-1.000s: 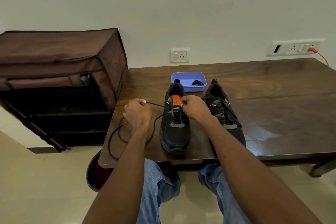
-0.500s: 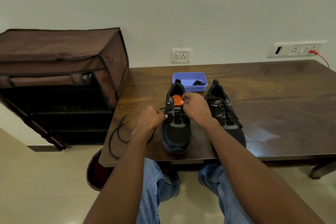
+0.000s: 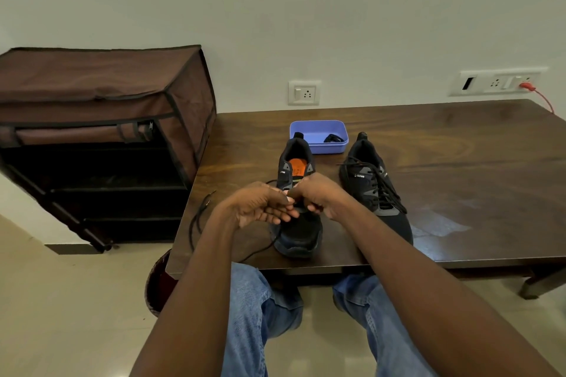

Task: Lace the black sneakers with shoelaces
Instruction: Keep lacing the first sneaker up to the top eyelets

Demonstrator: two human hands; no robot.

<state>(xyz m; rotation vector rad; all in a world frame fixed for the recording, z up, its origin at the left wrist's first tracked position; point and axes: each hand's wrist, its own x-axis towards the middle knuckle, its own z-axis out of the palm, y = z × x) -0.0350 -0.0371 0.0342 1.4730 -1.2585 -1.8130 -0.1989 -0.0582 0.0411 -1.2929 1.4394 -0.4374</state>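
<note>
My left hand [image 3: 260,208] and right hand [image 3: 321,197] meet over the middle of the left sneaker [image 3: 298,202], fingertips nearly touching above the eyelet area. Left hand: fingers mostly extended and slightly bent toward the right hand, seems to pinch the black shoelace [image 3: 196,220] at the tips, but the exact contact is hidden, so I cannot tell for sure. Right hand: fingers curled in, clenched around something small at the tongue, likely the lace, grip point hidden by my knuckles. That sneaker stands upright on the wooden table [image 3: 459,177] near the front edge, toe toward me, orange insole [image 3: 298,167] showing in the opening. The loose lace trails off to the left across the table, loops near the left edge, and one strand runs back under my left wrist toward the toe. The right sneaker [image 3: 375,193] sits just beside the first, apart from it, laces already threaded through. Behind both shoes is a blue plastic tray [image 3: 318,131] with a small dark item inside, too small to identify. Left of the table stands a brown fabric shoe rack [image 3: 92,95], front flap rolled up. On the wall: a white socket [image 3: 304,92] and a switch panel [image 3: 496,81] with a red cable [image 3: 540,96] plugged in. My jeans [image 3: 254,315] show below the table edge.
</note>
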